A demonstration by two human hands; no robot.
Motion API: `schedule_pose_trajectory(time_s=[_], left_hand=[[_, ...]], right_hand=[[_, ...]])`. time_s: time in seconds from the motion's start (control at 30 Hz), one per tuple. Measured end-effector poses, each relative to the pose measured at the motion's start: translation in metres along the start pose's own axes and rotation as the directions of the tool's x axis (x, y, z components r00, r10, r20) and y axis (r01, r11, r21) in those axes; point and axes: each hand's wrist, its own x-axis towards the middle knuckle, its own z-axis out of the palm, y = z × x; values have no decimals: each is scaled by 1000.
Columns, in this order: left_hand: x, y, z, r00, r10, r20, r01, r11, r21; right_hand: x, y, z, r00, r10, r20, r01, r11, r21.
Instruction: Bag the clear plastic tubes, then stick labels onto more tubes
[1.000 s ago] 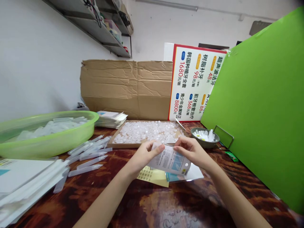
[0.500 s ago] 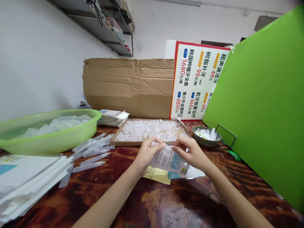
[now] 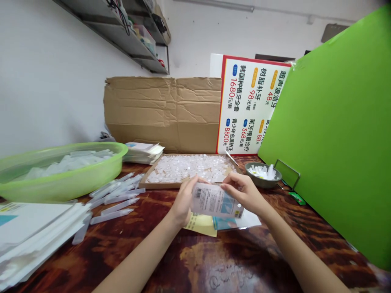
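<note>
Between my two hands is a printed packaging card [image 3: 214,201], held tilted over the table, with a barcode, text, a blue picture and a small hole at its lower right corner. My left hand [image 3: 185,201] grips the card's left end, its fingers partly behind it. With thumb and fingers bent, my right hand [image 3: 244,190] pinches at the card's upper right edge. Underneath lie a yellow sticker sheet [image 3: 200,225] with rows of small marks and a blue-and-white card or packet [image 3: 233,222], both partly covered.
Loose translucent tubes [image 3: 117,206] lie left, beside a green basin [image 3: 94,179] of more tubes and a card stack [image 3: 33,228]. Behind my hands sits a cardboard tray [image 3: 161,185] of small clear pieces. A grey bowl [image 3: 264,182] stands right, near a green panel [image 3: 336,134].
The card has turned slightly, so its barcode end now shows beside my left thumb. My left fingers have shifted back behind the card. The whole view has moved a little.
</note>
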Motion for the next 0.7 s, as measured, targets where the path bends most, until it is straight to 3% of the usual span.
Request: schedule_pose_trajectory(time_s=[0.1, 0.27, 0.43, 0.5, 0.6, 0.7], left_hand=[[-1, 2, -1, 999, -35, -4, 35, 999, 9], [-3, 3, -1, 994, 36, 101, -54, 982, 180], [-4, 2, 3, 997, 81, -15, -78, 987, 143], [-4, 4, 4, 998, 45, -41, -41, 995, 92], [-4, 5, 2, 998, -63, 19, 62, 997, 39], [-2, 3, -2, 997, -28, 72, 16, 986, 168]], right_hand=[[0, 0, -1, 1000, 13, 0, -13, 1000, 13], [-1, -3, 0, 1000, -5, 4, 5, 1000, 24], [-1, -2, 1, 999, 27, -17, -26, 999, 26], [-1, -1, 1, 998, 55, -26, -54, 998, 22], [-1, 1, 0, 996, 84, -27, -83, 996, 39], [0, 3, -1, 997, 78, -20, -76, 995, 60]])
